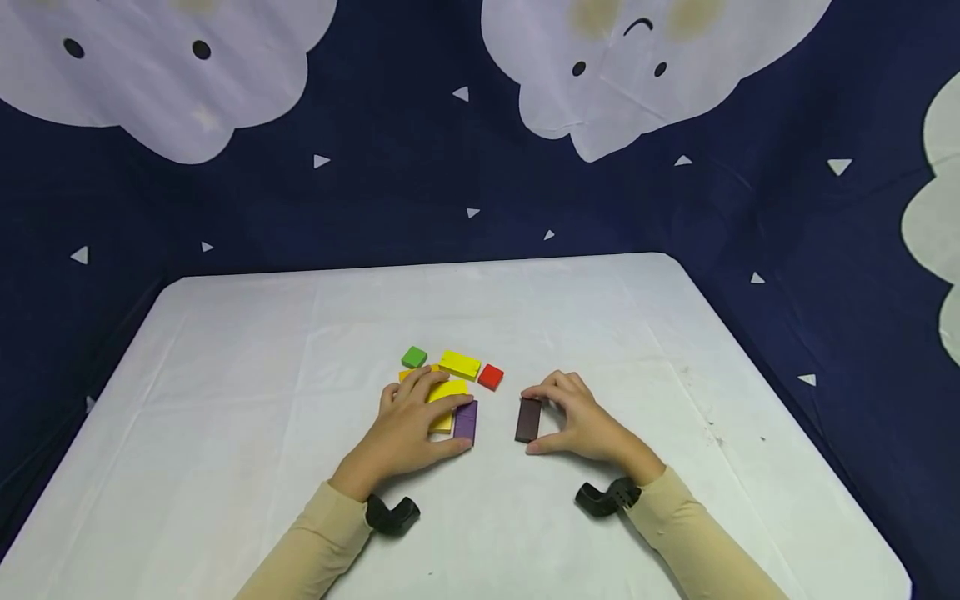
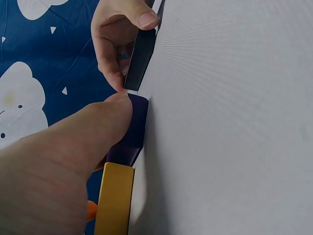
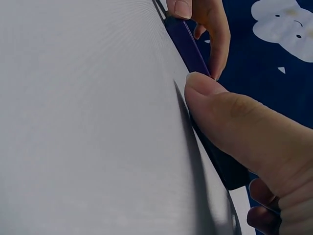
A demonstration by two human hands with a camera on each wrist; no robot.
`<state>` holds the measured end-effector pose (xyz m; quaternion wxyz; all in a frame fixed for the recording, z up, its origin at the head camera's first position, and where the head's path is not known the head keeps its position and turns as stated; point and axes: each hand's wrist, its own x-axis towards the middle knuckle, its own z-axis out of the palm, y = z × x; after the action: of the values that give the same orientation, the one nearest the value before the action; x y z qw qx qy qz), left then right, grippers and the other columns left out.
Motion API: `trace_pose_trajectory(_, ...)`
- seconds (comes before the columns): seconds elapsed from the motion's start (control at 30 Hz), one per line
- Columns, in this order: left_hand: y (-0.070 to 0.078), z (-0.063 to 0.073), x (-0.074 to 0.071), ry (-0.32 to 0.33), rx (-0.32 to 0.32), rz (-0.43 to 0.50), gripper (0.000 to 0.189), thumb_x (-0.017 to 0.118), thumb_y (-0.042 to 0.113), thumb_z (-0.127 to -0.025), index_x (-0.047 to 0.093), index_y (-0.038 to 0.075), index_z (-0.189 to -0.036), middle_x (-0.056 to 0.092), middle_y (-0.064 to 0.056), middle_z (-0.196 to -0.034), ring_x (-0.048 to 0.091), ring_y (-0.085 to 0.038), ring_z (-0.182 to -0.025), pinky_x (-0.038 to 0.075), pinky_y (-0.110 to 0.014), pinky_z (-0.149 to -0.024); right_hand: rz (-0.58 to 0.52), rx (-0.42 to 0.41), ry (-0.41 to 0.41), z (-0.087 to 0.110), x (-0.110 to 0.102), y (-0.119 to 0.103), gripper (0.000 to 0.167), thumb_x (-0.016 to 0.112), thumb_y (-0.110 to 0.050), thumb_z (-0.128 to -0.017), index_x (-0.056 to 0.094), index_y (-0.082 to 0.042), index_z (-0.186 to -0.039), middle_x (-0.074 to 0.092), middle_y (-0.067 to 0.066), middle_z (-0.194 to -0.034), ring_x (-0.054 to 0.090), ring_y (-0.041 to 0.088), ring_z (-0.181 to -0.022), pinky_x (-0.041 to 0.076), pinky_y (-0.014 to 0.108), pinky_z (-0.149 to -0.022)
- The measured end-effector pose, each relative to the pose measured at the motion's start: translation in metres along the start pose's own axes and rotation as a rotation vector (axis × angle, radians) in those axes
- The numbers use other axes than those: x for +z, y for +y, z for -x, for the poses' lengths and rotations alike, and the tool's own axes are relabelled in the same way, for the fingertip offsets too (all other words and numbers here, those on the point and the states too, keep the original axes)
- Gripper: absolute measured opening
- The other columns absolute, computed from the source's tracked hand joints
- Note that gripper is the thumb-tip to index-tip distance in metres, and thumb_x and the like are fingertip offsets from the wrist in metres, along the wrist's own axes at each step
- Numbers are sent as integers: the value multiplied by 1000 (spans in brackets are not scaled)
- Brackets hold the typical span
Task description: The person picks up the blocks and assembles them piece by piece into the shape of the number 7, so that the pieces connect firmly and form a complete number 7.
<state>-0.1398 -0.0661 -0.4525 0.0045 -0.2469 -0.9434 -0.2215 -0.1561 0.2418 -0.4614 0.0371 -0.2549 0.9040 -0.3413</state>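
"At left?"
"With the left grip (image 1: 415, 419) spread to block length, beside a yellow block (image 1: 441, 424), pinching a purple block (image 1: 466, 423) by 2 ends, probably freeing its long side."
"Rightward?"
"Apart, low at the counter (image 1: 240, 400), likewise pinching a dark brown block (image 1: 528, 421) with the right grip (image 1: 583, 423)."

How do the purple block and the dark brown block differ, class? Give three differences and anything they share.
Colour: the purple block is violet, while the dark brown block is almost black.
Hand: the left hand pinches the purple block; the right hand pinches the dark brown one.
Neighbours: the purple block sits close beside a yellow block; the dark brown one stands apart.
Shared: both are oblong.
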Motion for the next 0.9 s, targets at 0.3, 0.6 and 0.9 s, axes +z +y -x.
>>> trace_pose_trajectory(0.3,0,0,0,8,9,-18,58,67,65,-83,58,41,-135,40,-2,-152,23,-30,-148,23,-59,-108,5,-5,14,5,2,-2,73,92,-46,-62,63,-28,-127,52,-15,-111,37,10,-108,33,34,-93)
trace_pose_trajectory(0.6,0,1,-1,13,3,-22,59,67,66,-82,59,42,-135,40,-2,-152,25,-30,-148,23,-58,-107,24,-25,49,9,5,-3,75,92,-47,-61,64,-27,-128,53,-14,-109,38,9,-105,32,33,-91)
trace_pose_trajectory(0.9,1,0,-1,5,5,-21,59,67,65,-82,58,41,-135,40,-2,-153,24,-29,-148,24,-59,-108,42,-5,71,16,8,-3,79,90,-51,-62,62,-29,-133,54,-16,-107,37,7,-104,33,33,-89)
